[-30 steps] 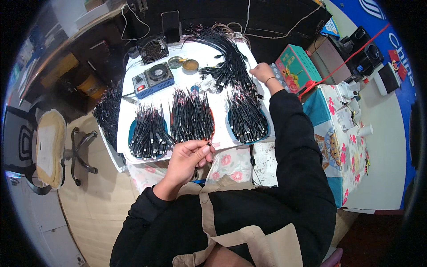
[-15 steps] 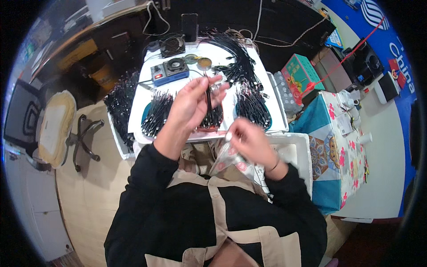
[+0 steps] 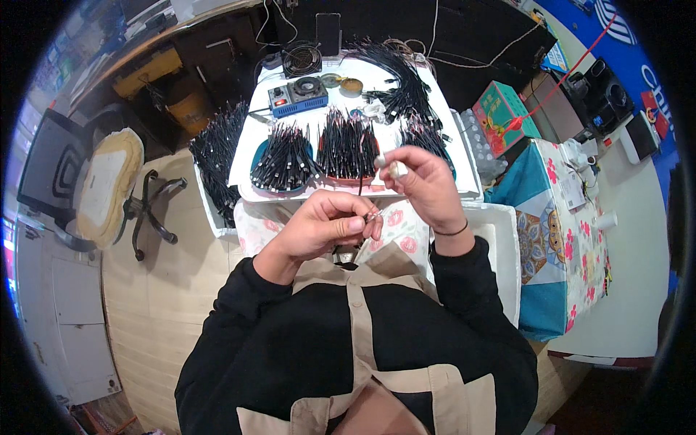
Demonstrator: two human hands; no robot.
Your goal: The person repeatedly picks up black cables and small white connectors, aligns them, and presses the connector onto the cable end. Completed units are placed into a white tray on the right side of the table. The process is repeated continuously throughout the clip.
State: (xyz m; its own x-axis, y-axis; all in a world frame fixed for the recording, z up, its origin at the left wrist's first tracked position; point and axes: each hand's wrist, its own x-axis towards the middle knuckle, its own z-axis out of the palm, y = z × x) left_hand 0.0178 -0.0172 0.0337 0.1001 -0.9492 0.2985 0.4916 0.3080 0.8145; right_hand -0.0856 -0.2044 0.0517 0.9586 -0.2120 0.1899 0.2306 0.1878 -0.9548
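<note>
Seen from above, a person in a black top with beige trim sits at a white table [image 3: 342, 101]. The left hand [image 3: 330, 228] pinches fine wire ends [image 3: 373, 216] between thumb and fingertips, in front of the table's near edge; a black cable [image 3: 361, 187] stands up just beyond that pinch, seemingly the same piece. The right hand [image 3: 428, 185] is raised above and to the right, thumb and forefinger curled close, each tip in a white cover [image 3: 398, 170]. Whether anything thin lies between them, I cannot tell.

On the table, black cables are bunched in a left bundle [image 3: 283, 156], a middle bundle [image 3: 348, 145] and a right bundle [image 3: 428, 138].

The likeliest trouble is in the pinch: ends this thin could bend, splay or slip out if the grip loosens or rolls. The covered fingertips may dull the right hand's touch, so a strand could be missed. The cable rises close to the middle bundle and could snag there. Farther back, a blue bench unit [image 3: 297, 100] shows a lit red switch; if hot, it could scorch a stray cable.
</note>
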